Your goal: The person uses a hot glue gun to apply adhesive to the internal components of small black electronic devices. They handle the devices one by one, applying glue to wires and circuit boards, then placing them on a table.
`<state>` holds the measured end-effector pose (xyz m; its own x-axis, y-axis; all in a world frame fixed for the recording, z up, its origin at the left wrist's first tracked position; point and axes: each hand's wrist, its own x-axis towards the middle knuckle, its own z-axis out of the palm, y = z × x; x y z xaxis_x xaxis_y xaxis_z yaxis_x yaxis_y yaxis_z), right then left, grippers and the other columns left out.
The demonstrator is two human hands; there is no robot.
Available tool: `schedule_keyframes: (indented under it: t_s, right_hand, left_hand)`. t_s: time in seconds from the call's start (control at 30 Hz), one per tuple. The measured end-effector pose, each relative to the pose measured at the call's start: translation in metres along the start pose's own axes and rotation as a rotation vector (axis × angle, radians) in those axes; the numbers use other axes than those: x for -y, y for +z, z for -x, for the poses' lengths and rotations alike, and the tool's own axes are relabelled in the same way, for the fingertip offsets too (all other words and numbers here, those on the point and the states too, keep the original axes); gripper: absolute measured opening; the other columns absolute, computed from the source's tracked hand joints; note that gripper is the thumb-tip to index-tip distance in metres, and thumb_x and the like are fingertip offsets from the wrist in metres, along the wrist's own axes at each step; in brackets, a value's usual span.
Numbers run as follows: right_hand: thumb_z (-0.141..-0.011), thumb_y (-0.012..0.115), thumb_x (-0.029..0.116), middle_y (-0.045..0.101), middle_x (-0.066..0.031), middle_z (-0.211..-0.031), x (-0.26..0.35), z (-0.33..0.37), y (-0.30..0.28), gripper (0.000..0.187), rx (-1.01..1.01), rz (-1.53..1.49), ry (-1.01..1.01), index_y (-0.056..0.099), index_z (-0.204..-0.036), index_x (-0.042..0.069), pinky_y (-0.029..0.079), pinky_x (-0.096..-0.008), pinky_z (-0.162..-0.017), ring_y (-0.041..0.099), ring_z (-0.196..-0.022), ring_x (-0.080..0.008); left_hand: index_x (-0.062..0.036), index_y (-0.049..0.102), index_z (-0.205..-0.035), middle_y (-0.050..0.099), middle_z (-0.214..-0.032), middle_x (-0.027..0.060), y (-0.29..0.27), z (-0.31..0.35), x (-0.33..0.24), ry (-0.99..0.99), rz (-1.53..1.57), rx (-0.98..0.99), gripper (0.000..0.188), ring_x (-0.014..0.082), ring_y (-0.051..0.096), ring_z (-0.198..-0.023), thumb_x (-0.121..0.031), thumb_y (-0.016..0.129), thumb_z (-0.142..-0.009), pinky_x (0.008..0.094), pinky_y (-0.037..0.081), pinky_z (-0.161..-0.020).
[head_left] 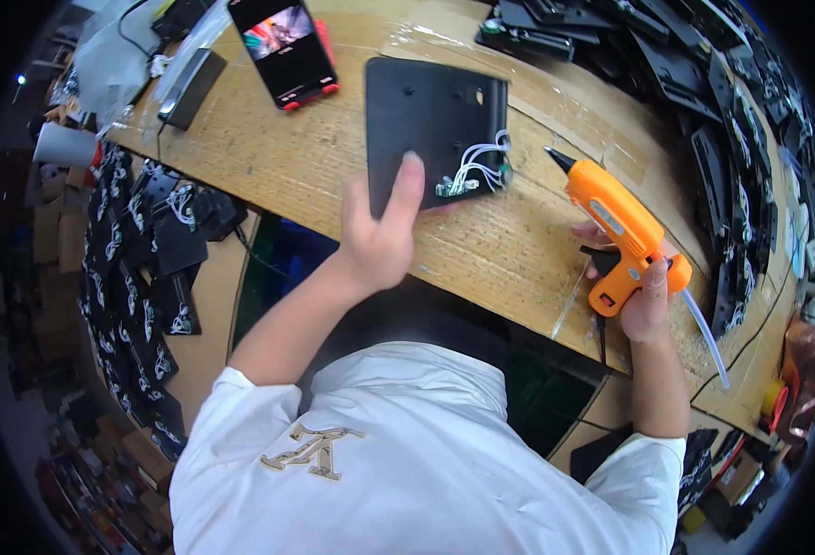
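Note:
My left hand (384,227) grips a black plastic panel (412,120) by its near edge, thumb on top and fingers mostly hidden beneath. White wires (470,166) loop across the panel's right near corner, joining small green circuit boards (457,186). In my right hand (646,301) is an orange hot glue gun (622,213), its black nozzle pointing up and left toward the panel but apart from it. A translucent glue stick (706,339) sticks out of the gun's back end.
A phone (285,51) on a red stand plays a picture at the back of the wooden table (333,139). Black panels pile up at the back right (601,42). Many wired black panels (139,296) lie at the left. A grey box-shaped device (193,88) stands back left.

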<state>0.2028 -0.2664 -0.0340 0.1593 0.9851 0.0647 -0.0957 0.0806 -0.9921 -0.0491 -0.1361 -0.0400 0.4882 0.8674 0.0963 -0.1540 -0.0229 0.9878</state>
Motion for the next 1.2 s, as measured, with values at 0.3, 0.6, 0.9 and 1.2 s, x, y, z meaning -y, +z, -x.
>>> schedule_keyframes:
  t_s: [0.3, 0.6, 0.9, 1.2]
  right_hand:
    - [-0.086, 0.042, 0.069, 0.068, -0.01, -0.075, -0.006, -0.004, 0.002, 0.072, 0.305, 0.435, -0.107, 0.066, -0.091, 0.002, 0.053, -0.031, -0.062, 0.067, -0.065, -0.0219]
    - [-0.083, 0.054, 0.067, 0.042, -0.0029, -0.054, -0.016, -0.006, 0.015, 0.065, 0.178, 0.341, -0.135, 0.054, -0.067, 0.004, 0.032, -0.0315, -0.043, 0.045, -0.044, -0.0196]
    - [-0.08, 0.06, 0.066, 0.044, -0.0029, -0.053, -0.014, -0.01, 0.011, 0.064, 0.268, 0.375, -0.223, 0.056, -0.068, 0.003, 0.033, -0.0308, -0.042, 0.046, -0.043, -0.0198]
    - [-0.077, 0.066, 0.063, 0.048, -0.0037, -0.054, -0.012, -0.014, 0.011, 0.06, 0.341, 0.398, -0.275, 0.06, -0.071, 0.003, 0.037, -0.0294, -0.043, 0.051, -0.045, -0.0204]
  left_hand:
    - [0.0059, 0.057, -0.091, 0.058, -0.077, 0.0111, 0.011, 0.015, 0.034, 0.523, -0.409, -0.083, 0.019, 0.0218, 0.056, -0.065, -0.013, 0.057, -0.092, 0.0295, 0.045, -0.06]
    - [0.0124, 0.051, -0.111, 0.057, -0.105, 0.0184, 0.006, 0.024, 0.041, 0.52, -0.463, -0.079, 0.04, 0.0285, 0.058, -0.09, -0.017, 0.064, -0.088, 0.0343, 0.046, -0.082]
    - [0.0107, 0.047, -0.115, 0.053, -0.108, 0.0167, 0.001, 0.016, 0.033, 0.537, -0.588, -0.07, 0.042, 0.0264, 0.054, -0.095, -0.019, 0.062, -0.089, 0.0323, 0.042, -0.086]
    - [0.0114, 0.041, -0.12, 0.053, -0.107, 0.0156, -0.004, 0.011, 0.052, 0.533, -0.374, -0.065, 0.044, 0.0213, 0.054, -0.092, -0.016, 0.058, -0.09, 0.0289, 0.043, -0.082]
